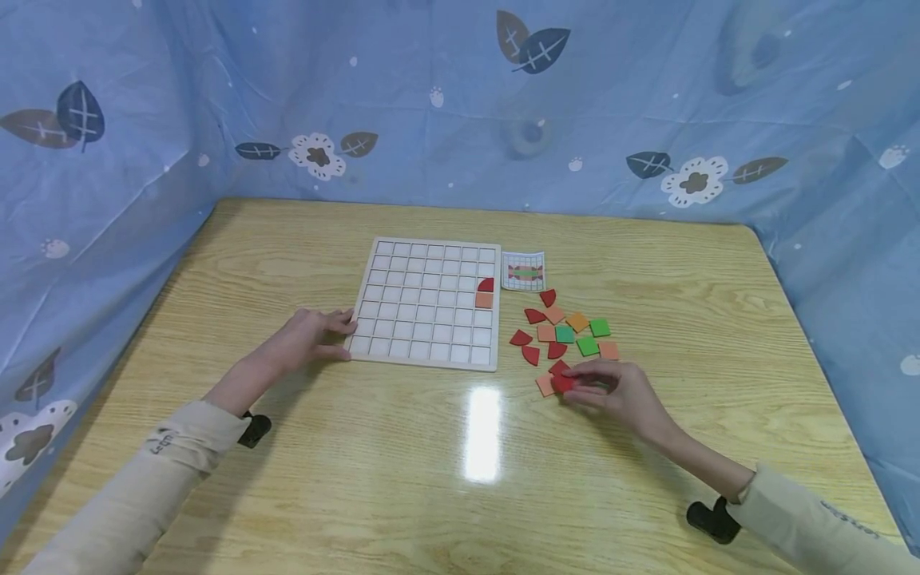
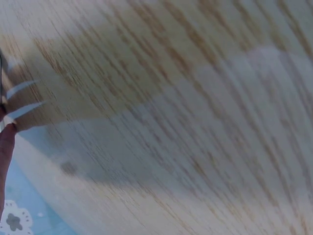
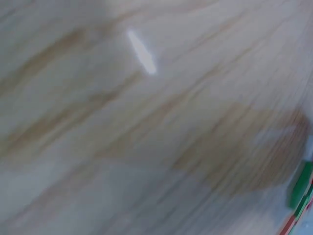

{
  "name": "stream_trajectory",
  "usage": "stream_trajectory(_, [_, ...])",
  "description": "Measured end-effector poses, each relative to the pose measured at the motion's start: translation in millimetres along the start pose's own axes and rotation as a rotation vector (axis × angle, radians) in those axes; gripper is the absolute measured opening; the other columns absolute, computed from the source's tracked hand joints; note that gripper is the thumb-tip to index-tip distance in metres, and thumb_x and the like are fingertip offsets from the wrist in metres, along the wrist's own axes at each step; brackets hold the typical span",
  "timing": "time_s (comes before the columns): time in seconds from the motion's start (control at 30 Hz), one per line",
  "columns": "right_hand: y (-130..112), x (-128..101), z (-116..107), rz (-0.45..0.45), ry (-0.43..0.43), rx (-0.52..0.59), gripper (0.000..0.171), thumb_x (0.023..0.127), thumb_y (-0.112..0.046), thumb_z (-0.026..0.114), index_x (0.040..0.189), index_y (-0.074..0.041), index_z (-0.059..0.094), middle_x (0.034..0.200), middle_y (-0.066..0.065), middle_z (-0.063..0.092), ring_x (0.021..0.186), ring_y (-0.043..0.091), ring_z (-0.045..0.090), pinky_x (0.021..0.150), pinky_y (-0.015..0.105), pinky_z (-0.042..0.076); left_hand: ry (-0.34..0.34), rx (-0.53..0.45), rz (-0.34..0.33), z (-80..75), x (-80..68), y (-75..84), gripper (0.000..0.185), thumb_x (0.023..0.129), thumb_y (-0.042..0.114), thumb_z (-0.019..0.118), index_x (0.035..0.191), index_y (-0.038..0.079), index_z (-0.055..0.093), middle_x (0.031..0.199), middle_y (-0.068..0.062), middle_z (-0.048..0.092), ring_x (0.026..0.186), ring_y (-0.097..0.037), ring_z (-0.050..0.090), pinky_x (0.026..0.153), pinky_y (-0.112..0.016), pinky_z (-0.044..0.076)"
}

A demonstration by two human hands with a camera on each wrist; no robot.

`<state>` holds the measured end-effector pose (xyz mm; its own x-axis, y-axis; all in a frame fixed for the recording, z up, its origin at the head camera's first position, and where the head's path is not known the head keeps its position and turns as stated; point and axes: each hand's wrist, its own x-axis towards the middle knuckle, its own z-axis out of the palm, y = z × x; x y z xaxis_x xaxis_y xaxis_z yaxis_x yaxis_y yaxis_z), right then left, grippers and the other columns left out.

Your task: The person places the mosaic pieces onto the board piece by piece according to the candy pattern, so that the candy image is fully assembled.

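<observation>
A white grid board lies in the middle of the wooden table. A red quarter-round piece and an orange square sit in its right column. My left hand rests against the board's near left corner with relaxed fingers. Right of the board lies a loose pile of red, orange and green pieces. At its near edge my right hand pinches a red piece that lies on the table beside an orange square. Both wrist views show only blurred wood grain.
A small pattern card lies by the board's far right corner. Blue flowered cloth walls in the table at the back and both sides. A bright light reflection sits on the near table.
</observation>
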<state>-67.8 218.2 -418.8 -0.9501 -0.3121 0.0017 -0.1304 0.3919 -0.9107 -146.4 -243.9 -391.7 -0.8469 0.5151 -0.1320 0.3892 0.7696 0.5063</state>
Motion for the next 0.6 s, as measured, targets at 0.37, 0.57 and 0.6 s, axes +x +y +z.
stream_trajectory(0.37, [-20.9,22.0,14.2,0.068,0.175,-0.029,0.028,0.083,-0.006,0.074,0.109,0.003,0.069,0.101,0.016,0.070,0.085,0.002,0.064,0.077,0.012,0.051,0.001,-0.002,0.009,0.5,-1.5,-1.2,0.053,0.077,0.011,0.077,0.122,-0.010,0.057,0.136,-0.027,0.044,0.128,-0.044,0.039,0.103,-0.056,0.035])
stream_trajectory(0.57, [-28.5,42.4,23.0,0.125,0.195,0.028,0.028,0.084,-0.005,0.073,0.111,0.003,0.068,0.104,0.018,0.070,0.083,0.005,0.066,0.070,0.015,0.053,0.003,-0.003,0.011,0.6,-0.7,-2.2,0.053,0.077,0.011,0.077,0.122,-0.009,0.058,0.136,-0.026,0.045,0.128,-0.043,0.040,0.103,-0.055,0.035])
stream_trajectory(0.6, [-29.3,45.8,24.4,0.139,0.194,0.043,0.029,0.085,-0.006,0.073,0.111,0.003,0.068,0.105,0.019,0.069,0.083,0.007,0.066,0.070,0.016,0.054,0.002,-0.002,0.011,0.4,-0.5,-2.1,0.053,0.077,0.011,0.077,0.122,-0.009,0.058,0.136,-0.026,0.045,0.128,-0.043,0.040,0.103,-0.055,0.035])
